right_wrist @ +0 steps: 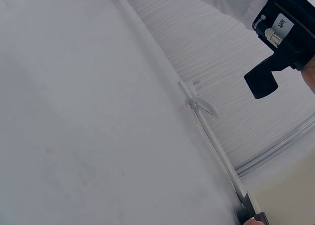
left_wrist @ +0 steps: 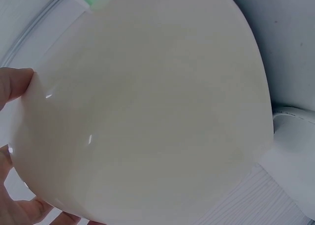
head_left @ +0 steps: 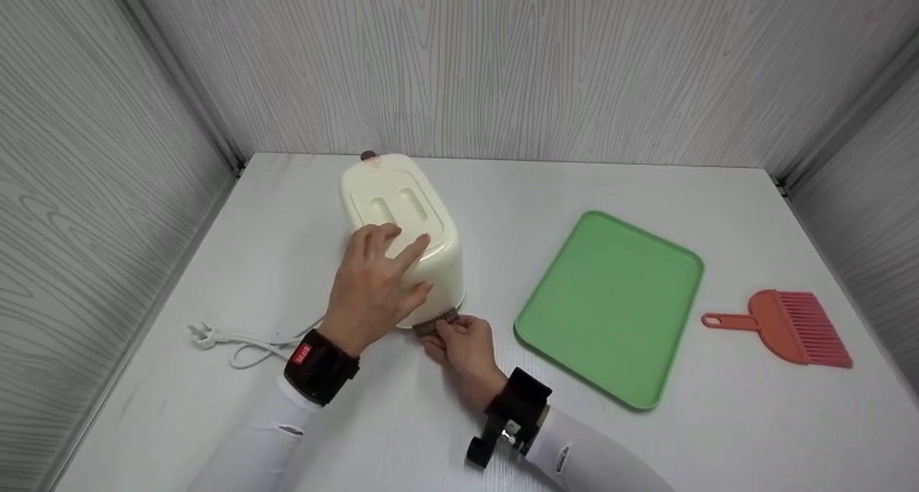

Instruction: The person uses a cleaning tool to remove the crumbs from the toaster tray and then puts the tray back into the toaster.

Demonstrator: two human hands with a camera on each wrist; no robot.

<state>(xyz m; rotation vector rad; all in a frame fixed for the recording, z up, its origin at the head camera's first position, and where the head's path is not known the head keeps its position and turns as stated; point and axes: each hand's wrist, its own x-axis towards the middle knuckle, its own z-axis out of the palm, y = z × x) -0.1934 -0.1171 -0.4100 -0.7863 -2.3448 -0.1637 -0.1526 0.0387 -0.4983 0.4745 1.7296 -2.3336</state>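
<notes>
A cream toaster stands at the left-middle, two long recesses in its top and a brown knob at its far end. My left hand holds its near end, fingers spread over the top and thumb against the end wall. The toaster's smooth side fills most of the left wrist view, with fingertips around its edge. At the base of the near end, my right hand pinches the brown edge of what looks like a crumb tray. Only a fingertip beside the dark piece shows in the right wrist view.
A white cord with a plug lies left of the toaster, partly behind my left wrist. To the right is a green tray, then a red brush. Grey wood-grain panels wall in the white table.
</notes>
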